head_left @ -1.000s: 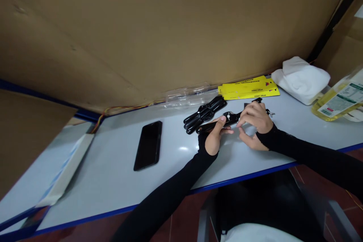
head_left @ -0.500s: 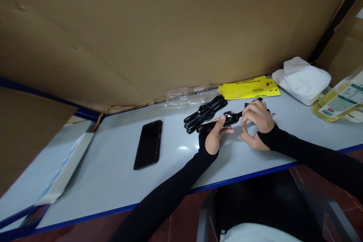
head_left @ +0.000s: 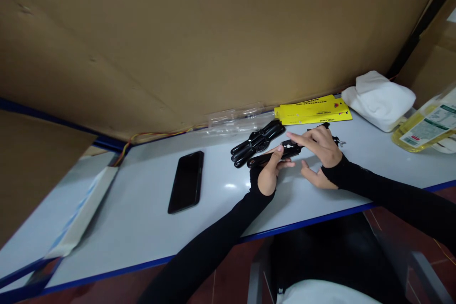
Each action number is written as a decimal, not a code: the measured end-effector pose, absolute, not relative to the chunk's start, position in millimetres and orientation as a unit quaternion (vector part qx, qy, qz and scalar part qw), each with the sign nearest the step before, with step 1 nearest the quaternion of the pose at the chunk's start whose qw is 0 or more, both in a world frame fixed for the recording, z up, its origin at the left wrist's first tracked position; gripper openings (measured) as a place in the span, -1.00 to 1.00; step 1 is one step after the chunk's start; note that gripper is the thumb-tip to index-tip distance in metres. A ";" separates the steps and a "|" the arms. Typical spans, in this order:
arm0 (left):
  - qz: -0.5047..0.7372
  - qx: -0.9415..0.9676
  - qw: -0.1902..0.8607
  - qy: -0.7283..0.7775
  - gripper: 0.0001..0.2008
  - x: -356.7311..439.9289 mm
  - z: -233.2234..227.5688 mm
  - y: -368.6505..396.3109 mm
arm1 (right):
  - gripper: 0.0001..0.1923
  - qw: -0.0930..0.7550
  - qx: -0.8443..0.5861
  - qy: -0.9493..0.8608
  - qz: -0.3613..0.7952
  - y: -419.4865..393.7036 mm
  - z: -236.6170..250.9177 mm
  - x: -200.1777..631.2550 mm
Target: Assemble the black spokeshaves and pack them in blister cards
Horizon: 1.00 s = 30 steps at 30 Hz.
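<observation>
My left hand grips one end of a long black tool that lies low over the white table. My right hand rests over the tool's other end, its index finger stretched out flat on the tool's middle joint and the thumb spread below. Both arms wear black sleeves. A second black folded tool lies just behind the held one, apart from both hands.
A black phone lies left of the hands. Yellow packaging cards and clear plastic wrap sit by the cardboard wall. A white cloth bundle and an oil bottle stand at right. A white flat box lies far left.
My right hand has uncurled: its fingers were bent around the tool's right end, and now the index finger reaches left along the tool. The left hand has held still.
</observation>
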<state>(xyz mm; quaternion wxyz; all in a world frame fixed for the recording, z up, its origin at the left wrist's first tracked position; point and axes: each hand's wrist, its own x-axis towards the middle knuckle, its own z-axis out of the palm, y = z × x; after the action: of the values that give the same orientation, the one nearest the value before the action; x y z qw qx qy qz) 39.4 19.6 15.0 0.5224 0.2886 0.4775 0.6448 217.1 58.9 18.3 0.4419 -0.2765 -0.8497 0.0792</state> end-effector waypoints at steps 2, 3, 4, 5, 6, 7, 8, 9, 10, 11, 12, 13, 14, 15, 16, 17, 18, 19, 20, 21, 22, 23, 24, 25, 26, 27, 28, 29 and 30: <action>0.645 0.288 0.525 0.476 -0.58 39.8 14.0 19.3 | -0.60 0.434 -0.274 -0.855 0.076 59.6 17.9 218.2; 0.644 0.287 0.526 0.476 -0.58 40.0 13.7 19.2 | -0.74 0.433 -0.268 -0.857 0.078 60.0 18.0 219.1; 0.644 0.287 0.527 0.475 -0.59 40.1 13.5 19.2 | -0.83 0.435 -0.262 -0.857 0.083 60.2 18.3 219.9; 0.643 0.288 0.527 0.475 -0.59 40.3 13.4 19.2 | -0.85 0.439 -0.259 -0.856 0.089 60.3 18.6 220.4; 0.643 0.288 0.526 0.476 -0.60 40.3 13.3 19.3 | -0.83 0.442 -0.261 -0.853 0.095 60.1 18.9 220.3; 0.644 0.287 0.525 0.477 -0.60 40.3 13.2 19.5 | -0.74 0.444 -0.266 -0.850 0.100 59.6 19.0 219.7; 0.644 0.286 0.524 0.478 -0.59 40.2 13.0 19.7 | -0.58 0.444 -0.274 -0.847 0.103 59.0 19.0 218.6; 0.645 0.285 0.524 0.478 -0.59 40.0 12.8 19.9 | -0.41 0.442 -0.281 -0.846 0.103 58.3 18.8 217.1; 0.645 0.285 0.523 0.479 -0.59 39.9 12.4 20.1 | -0.26 0.438 -0.286 -0.846 0.099 57.6 18.5 215.8; 0.645 0.285 0.523 0.479 -0.59 39.7 12.0 20.2 | -0.16 0.433 -0.291 -0.848 0.091 57.1 18.2 214.7; 0.645 0.284 0.523 0.480 -0.59 39.7 11.7 20.4 | -0.14 0.429 -0.295 -0.850 0.081 56.9 17.9 214.3; 0.645 0.283 0.523 0.480 -0.59 39.8 11.4 20.4 | -0.19 0.427 -0.297 -0.851 0.069 57.1 17.9 214.5; 0.644 0.281 0.524 0.481 -0.59 39.9 11.4 20.4 | -0.32 0.426 -0.298 -0.852 0.057 57.6 18.1 215.4; 0.644 0.278 0.525 0.481 -0.58 40.1 11.7 20.3 | -0.49 0.428 -0.296 -0.852 0.048 58.4 18.6 216.8; 0.644 0.275 0.527 0.482 -0.58 40.3 12.2 20.2 | -0.67 0.430 -0.294 -0.852 0.044 59.2 19.2 218.3; 0.643 0.272 0.529 0.482 -0.58 40.6 13.0 20.1 | -0.79 0.432 -0.292 -0.852 0.044 59.9 19.8 219.6; 0.643 0.270 0.530 0.482 -0.57 40.9 13.9 20.0 | -0.84 0.433 -0.291 -0.852 0.049 60.3 20.3 220.4; 0.644 0.268 0.531 0.481 -0.57 41.1 14.8 20.0 | -0.82 0.433 -0.290 -0.851 0.057 60.4 20.5 220.5; 0.645 0.267 0.531 0.480 -0.56 41.3 15.5 20.0 | -0.71 0.432 -0.289 -0.852 0.064 60.1 20.5 219.9; 0.648 0.266 0.529 0.479 -0.56 41.5 15.9 20.1 | -0.54 0.431 -0.287 -0.853 0.068 59.6 20.2 218.7; 0.650 0.264 0.526 0.480 -0.56 41.6 15.9 20.2 | -0.36 0.428 -0.285 -0.855 0.069 58.8 19.7 217.4; 0.652 0.263 0.522 0.482 -0.55 41.6 15.4 20.3 | -0.21 0.424 -0.283 -0.858 0.065 58.1 19.1 216.1; 0.653 0.263 0.519 0.485 -0.55 41.5 14.6 20.4 | -0.14 0.419 -0.284 -0.861 0.058 57.6 18.7 215.3; 0.651 0.265 0.517 0.488 -0.55 41.3 13.6 20.5 | -0.16 0.414 -0.288 -0.862 0.050 57.3 18.5 215.2; 0.649 0.268 0.516 0.491 -0.55 41.0 12.6 20.5 | -0.26 0.412 -0.293 -0.862 0.044 57.4 18.5 215.7; 0.645 0.272 0.516 0.494 -0.55 40.7 11.6 20.5 | -0.44 0.410 -0.298 -0.861 0.042 57.9 18.8 216.9; 0.641 0.277 0.517 0.495 -0.55 40.4 10.9 20.4 | -0.63 0.409 -0.302 -0.860 0.044 58.6 19.3 218.5; 0.638 0.281 0.518 0.496 -0.55 40.2 10.5 20.2 | -0.79 0.409 -0.303 -0.859 0.049 59.3 19.8 220.0; 0.637 0.283 0.518 0.496 -0.55 40.2 10.4 20.1 | -0.86 0.409 -0.303 -0.859 0.057 60.1 20.2 221.2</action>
<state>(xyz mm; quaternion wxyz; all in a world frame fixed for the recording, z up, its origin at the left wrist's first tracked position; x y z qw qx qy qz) 40.2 20.1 10.4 0.5178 0.2830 0.4961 0.6369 221.2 60.1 20.2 0.4091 -0.3029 -0.8589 0.0566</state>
